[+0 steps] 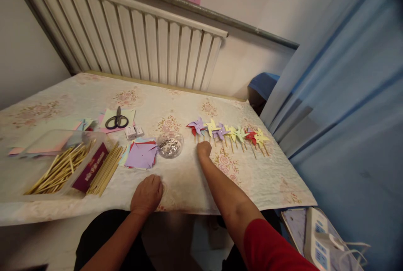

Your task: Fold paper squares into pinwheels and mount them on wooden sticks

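The right hand (204, 149) reaches forward across the table (189, 182), its fingers curled into a loose fist just below the leftmost purple pinwheel (197, 127). Whether it grips that pinwheel's stick cannot be told; the fingers hide the contact. The purple pinwheel has four folded pointed blades, with a red one tucked partly beneath it, and a thin wooden stick running down toward the knuckles.

Rightward from this hand runs a row of paper pinwheels (233, 133), lying flat and overlapping: yellow, purple, pale green, red and yellow again, each on a thin stick angled toward the table's near edge.

The left hand (147, 194) rests palm down near the table's front edge, fingers bent, holding nothing, well apart from the right hand.

Between and just beyond the two hands sits a small clear bowl (170, 145) of shiny little pieces. Beyond the left hand lies a stack of cut paper squares (142, 154), purple on top. Left of that hand, a clear tray (56, 147) holds wooden sticks (59, 170). Scissors (117, 120) lie further off on pink paper.
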A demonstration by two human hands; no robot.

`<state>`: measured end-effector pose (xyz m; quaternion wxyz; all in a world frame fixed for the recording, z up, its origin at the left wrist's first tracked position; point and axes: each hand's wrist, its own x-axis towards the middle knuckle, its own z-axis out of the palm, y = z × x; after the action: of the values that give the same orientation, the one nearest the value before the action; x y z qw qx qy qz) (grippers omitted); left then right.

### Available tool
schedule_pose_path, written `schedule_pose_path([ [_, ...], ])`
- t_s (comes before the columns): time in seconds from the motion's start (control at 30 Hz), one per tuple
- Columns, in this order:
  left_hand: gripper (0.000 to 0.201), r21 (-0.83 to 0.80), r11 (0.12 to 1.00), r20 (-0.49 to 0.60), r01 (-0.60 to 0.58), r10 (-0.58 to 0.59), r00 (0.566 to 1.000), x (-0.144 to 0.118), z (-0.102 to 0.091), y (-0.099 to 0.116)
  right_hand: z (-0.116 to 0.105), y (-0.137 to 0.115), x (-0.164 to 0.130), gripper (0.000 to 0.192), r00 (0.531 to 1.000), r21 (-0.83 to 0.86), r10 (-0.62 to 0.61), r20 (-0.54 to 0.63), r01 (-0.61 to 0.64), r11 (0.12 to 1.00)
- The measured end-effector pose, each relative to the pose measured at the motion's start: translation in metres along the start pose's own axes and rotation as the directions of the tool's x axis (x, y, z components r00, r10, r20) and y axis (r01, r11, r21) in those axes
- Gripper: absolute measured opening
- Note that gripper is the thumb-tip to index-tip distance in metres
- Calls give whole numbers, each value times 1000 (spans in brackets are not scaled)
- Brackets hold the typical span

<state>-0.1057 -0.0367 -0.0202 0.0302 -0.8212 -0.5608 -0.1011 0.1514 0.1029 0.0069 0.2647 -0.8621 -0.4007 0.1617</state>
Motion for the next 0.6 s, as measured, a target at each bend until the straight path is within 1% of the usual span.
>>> schedule_pose_path([
  [0.2, 21, -12, 1000, 14, 11, -11, 1000, 0, 0, 0, 1, -2, 2, 28, 1000, -10, 7, 2, -7, 1000],
  [0.37, 22, -27, 1000, -6, 5, -5, 1000, 0, 1, 0, 3, -3, 2, 29, 1000, -10, 5, 7, -5, 1000],
  [0.6, 21, -68, 997, 4, 27, -27, 1000, 0, 0, 0, 5, -5, 2, 28, 1000, -16, -8, -9, 8, 1000],
])
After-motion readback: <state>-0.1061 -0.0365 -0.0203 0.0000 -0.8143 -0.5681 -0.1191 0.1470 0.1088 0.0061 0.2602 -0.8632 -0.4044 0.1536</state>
